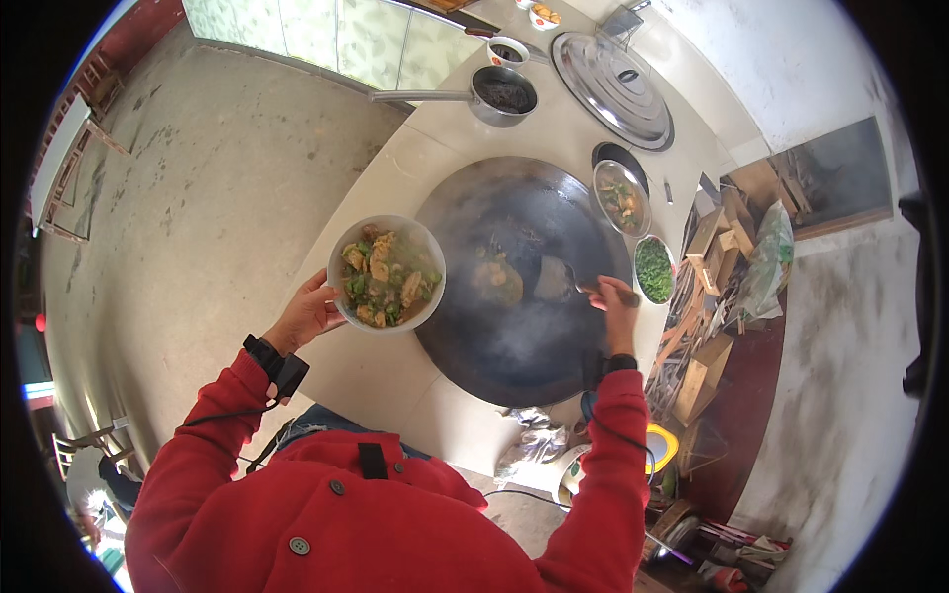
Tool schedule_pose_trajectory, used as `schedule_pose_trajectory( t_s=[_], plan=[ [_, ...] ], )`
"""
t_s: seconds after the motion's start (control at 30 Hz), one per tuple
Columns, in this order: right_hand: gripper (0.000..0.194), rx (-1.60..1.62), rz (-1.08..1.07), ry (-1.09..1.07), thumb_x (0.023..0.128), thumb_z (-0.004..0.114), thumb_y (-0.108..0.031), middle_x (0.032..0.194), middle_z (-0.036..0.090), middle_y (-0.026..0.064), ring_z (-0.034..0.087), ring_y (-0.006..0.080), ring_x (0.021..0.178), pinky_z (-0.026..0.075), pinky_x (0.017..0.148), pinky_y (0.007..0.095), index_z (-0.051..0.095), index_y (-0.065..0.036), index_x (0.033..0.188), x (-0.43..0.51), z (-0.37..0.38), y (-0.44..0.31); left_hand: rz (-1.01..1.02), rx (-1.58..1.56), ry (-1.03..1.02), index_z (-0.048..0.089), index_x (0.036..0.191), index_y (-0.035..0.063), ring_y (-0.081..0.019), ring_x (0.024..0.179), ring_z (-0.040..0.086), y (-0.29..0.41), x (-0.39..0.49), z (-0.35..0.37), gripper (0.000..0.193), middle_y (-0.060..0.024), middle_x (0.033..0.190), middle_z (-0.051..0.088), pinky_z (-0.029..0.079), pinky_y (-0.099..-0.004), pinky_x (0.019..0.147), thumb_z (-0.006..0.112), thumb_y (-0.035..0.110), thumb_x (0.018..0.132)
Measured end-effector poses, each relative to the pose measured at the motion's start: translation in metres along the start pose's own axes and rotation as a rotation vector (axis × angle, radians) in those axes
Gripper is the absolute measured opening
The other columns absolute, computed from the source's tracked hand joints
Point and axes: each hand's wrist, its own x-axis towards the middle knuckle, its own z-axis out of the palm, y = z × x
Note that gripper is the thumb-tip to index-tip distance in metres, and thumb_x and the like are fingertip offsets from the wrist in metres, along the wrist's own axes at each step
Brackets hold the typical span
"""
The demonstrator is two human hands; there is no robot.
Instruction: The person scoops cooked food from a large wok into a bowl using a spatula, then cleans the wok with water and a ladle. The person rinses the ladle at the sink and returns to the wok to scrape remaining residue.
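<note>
My left hand [302,313] grips the rim of a white bowl [387,273] of cooked meat pieces and green peppers, held over the left edge of a large steaming wok [511,348]. The wooden handle of a metal spatula [554,278] is in my right hand [614,304]. The spatula's blade is low inside the wok, just right of a small portion of food in broth [498,280]. Steam partly blurs the wok's inside.
A bowl of cooked food [621,199] and a bowl of chopped greens [655,270] sit right of the wok. Beyond it are a saucepan [504,96], a bowl of dark liquid [508,52] and a large metal lid [612,90]. Firewood [700,378] is piled at the right.
</note>
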Motion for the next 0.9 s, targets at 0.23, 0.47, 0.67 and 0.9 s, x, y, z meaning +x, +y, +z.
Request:
schedule_pose_trajectory(
  t_s=[0.23, 0.47, 0.67, 0.9],
  plan=[
    [0.022, 0.229, 0.303, 0.062, 0.090, 0.058, -0.016, 0.095, 0.065, 0.0075, 0.064, 0.0161, 0.078, 0.057, 0.072, 0.0286, 0.066, -0.001, 0.104, 0.014, -0.080, 0.063, -0.036, 0.050, 0.028, 0.036, 0.145, 0.0102, -0.0282, 0.109, 0.064, 0.003, 0.006, 0.002, 0.059, -0.0101, 0.130, 0.056, 0.053, -0.0437, 0.095, 0.055, 0.007, 0.089],
    [0.022, 0.945, 0.385, 0.224, 0.090, 0.061, -0.015, 0.112, 0.066, 0.0120, 0.065, 0.0207, 0.083, 0.057, 0.070, 0.0278, 0.063, -0.001, 0.107, -0.028, 0.028, 0.178, -0.071, 0.028, 0.008, 0.037, 0.144, 0.0096, -0.0298, 0.104, 0.066, 0.011, 0.005, 0.006, 0.057, -0.0114, 0.130, 0.057, 0.054, -0.0428, 0.094, 0.054, 0.008, 0.089],
    [0.028, 1.058, 0.232, 0.280, 0.096, 0.058, -0.033, 0.107, 0.065, 0.0112, 0.061, 0.0171, 0.071, 0.054, 0.063, 0.0244, 0.062, -0.006, 0.090, -0.036, 0.070, 0.139, -0.092, 0.134, -0.035, 0.035, 0.146, 0.0104, -0.0272, 0.105, 0.066, 0.020, 0.008, 0.011, 0.058, -0.0107, 0.129, 0.058, 0.054, -0.0412, 0.092, 0.054, 0.009, 0.091],
    [0.034, 0.922, 0.029, 0.326, 0.098, 0.056, -0.038, 0.096, 0.063, 0.0091, 0.054, 0.0137, 0.063, 0.044, 0.054, 0.0218, 0.058, -0.008, 0.083, -0.073, 0.022, 0.026, -0.128, 0.140, -0.127, 0.031, 0.147, 0.0077, -0.0268, 0.107, 0.064, 0.020, 0.028, 0.020, 0.058, -0.0124, 0.132, 0.055, 0.051, -0.0413, 0.096, 0.051, 0.010, 0.092]
  ],
)
